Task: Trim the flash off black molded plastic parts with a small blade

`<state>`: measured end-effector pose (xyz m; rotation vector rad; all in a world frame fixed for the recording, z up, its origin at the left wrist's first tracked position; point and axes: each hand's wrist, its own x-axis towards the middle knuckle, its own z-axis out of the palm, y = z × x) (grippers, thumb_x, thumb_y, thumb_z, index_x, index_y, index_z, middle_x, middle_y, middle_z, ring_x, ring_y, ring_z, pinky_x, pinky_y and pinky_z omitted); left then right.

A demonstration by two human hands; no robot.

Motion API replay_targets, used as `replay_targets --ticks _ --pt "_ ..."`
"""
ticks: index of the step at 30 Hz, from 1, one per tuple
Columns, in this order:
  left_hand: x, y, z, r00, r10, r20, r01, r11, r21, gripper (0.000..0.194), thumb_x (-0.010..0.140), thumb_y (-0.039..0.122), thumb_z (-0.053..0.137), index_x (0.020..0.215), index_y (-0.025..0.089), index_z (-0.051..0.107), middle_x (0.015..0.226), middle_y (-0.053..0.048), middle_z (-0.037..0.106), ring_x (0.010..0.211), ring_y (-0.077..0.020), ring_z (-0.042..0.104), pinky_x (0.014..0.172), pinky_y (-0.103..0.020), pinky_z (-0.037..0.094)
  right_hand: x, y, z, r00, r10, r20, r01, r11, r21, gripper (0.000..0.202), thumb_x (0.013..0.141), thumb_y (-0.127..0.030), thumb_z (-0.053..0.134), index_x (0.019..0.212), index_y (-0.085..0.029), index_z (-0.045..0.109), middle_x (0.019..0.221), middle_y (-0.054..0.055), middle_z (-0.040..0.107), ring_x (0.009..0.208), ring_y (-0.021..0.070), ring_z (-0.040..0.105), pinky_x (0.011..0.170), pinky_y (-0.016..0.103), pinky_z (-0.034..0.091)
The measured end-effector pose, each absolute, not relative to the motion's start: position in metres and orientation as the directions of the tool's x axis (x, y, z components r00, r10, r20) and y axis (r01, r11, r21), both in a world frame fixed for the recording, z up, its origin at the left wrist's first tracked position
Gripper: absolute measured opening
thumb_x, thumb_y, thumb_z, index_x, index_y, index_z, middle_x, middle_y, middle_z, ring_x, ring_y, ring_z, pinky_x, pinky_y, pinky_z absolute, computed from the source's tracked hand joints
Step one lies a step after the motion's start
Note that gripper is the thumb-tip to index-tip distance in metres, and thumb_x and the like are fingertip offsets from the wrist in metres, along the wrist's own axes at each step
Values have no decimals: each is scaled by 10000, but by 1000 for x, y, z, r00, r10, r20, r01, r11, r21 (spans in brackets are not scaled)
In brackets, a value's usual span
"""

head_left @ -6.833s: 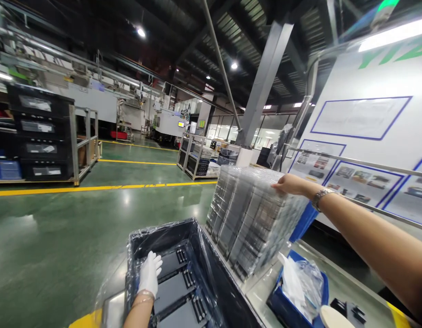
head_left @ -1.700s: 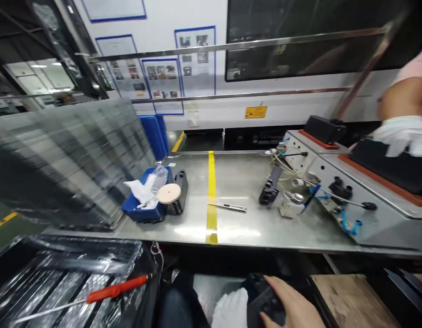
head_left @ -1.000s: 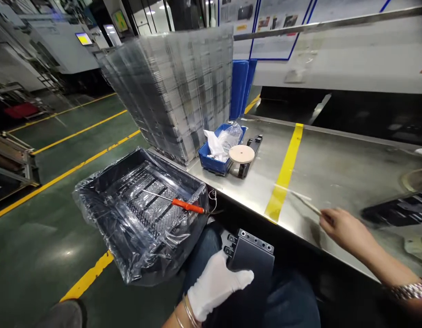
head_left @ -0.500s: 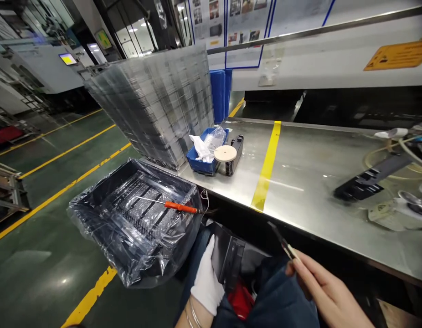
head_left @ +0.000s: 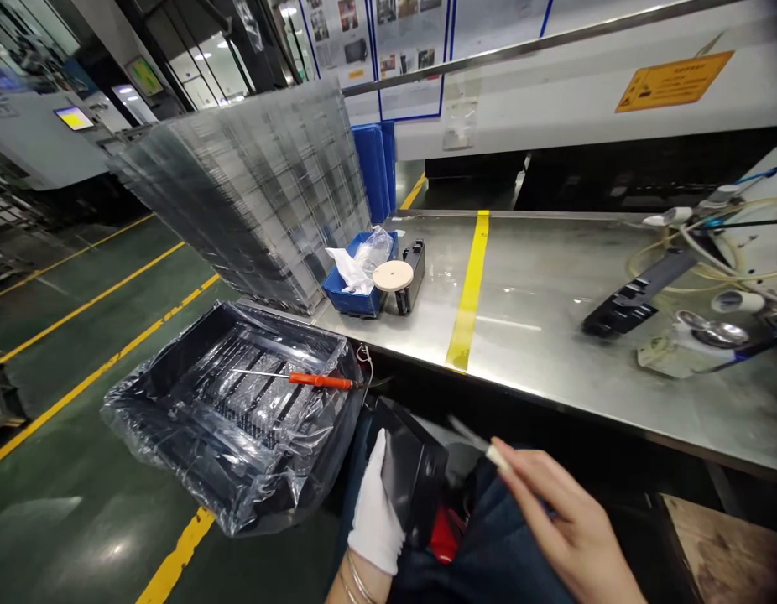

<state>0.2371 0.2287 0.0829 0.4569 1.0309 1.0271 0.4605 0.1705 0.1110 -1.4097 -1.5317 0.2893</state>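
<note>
A steel desk (head_left: 552, 335) with a yellow stripe runs across a factory hall, a plastic-lined crate (head_left: 231, 419) at its left end. Below its edge, the gloved left hand (head_left: 372, 516) grips a flat black plastic part (head_left: 410, 474), stood on edge and tilted, over the lap. The bare right hand (head_left: 568, 528) pinches a thin blurred blade (head_left: 470, 436) in closed fingers, tip pointing up-left at the part.

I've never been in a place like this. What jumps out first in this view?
The tall leaning stack of clear plastic trays at the steel bench's left end. Below it, a plastic-lined black bin with an orange-handled tool across it. Nearest, a gloved left hand holds a black part; the bare right hand pinches a thin tool.
</note>
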Motion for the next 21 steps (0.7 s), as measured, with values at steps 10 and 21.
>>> replay_targets --ticks 10,21 --pt "230 240 81 579 680 -450 -727 681 94 514 904 460 642 1354 217 595 1425 -28 569 1390 -211 446 1230 -347 254 451 142 135 -123 992 20 438 73 -896 290 975 -382 550 792 -251 733 731 -12 716 681 123 707 644 139 542" --pt "223 238 65 537 705 -464 -759 644 99 503 897 480 655 1309 193 623 1313 -40 657 1225 -186 601 1187 -317 329 439 143 136 -285 958 5 402 124 -907 340 994 -376 528 729 -234 687 643 -27 671 580 115 652 559 182 500"
